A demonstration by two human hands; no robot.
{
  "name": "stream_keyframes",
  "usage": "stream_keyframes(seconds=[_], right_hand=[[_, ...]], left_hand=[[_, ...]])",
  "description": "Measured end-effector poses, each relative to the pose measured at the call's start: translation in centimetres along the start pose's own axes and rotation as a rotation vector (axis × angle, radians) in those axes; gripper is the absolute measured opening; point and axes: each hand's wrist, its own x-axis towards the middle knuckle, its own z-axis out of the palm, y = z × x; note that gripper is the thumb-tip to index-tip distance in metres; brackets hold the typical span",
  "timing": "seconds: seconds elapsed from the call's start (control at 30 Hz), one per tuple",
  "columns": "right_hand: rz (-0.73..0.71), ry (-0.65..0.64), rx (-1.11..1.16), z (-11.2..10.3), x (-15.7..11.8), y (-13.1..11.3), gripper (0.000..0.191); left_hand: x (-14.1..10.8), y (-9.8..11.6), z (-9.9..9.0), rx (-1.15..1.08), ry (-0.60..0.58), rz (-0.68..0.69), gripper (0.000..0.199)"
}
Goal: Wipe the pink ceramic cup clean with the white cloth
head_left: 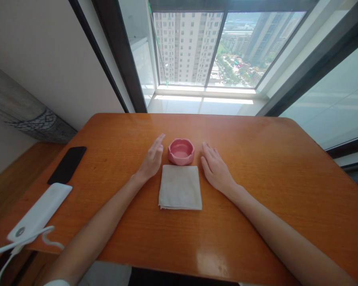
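The pink ceramic dish (181, 151) is sitting untouched just behind the folded white cloth (180, 187) on the desk (256, 159), while the open left hand (150, 161) and right hand (215, 171) are resting empty on either side.

The ceramic dish (181, 151) is pink — the cloth (180, 187) off-white, the tabletop (256, 167) orange.

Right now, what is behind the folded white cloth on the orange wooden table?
A pink ceramic dish stands behind it, between the left hand and right hand. Whatever lies under the cloth is covered and unseen.
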Motion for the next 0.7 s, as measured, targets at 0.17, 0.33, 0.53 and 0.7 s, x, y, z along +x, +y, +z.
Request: stream_keyframes(seconds=[0.17, 0.33, 0.53, 0.7], right_hand=[[0.074, -0.036, -0.383, -0.7, 0.1, 0.9, 0.063], [0.100, -0.066, -0.452, -0.4, 0.1, 0.9, 0.063], [0.100, -0.053, -0.452, -0.3, 0.0, 1.2, 0.062], [0.097, -0.053, -0.461, -0.2, 0.0, 1.4, 0.061]], left_hand=[[0.5, -2.1, -2.7, 0.585, -0.079, 0.016, 0.064], [0.2, -2.9, -2.4, 0.684, -0.130, -0.008, 0.064], [0.2, -3.2, -2.3, 0.692, -0.107, 0.005, 0.062], [0.2, -2.9, -2.4, 0.674, -0.115, -0.009, 0.063]])
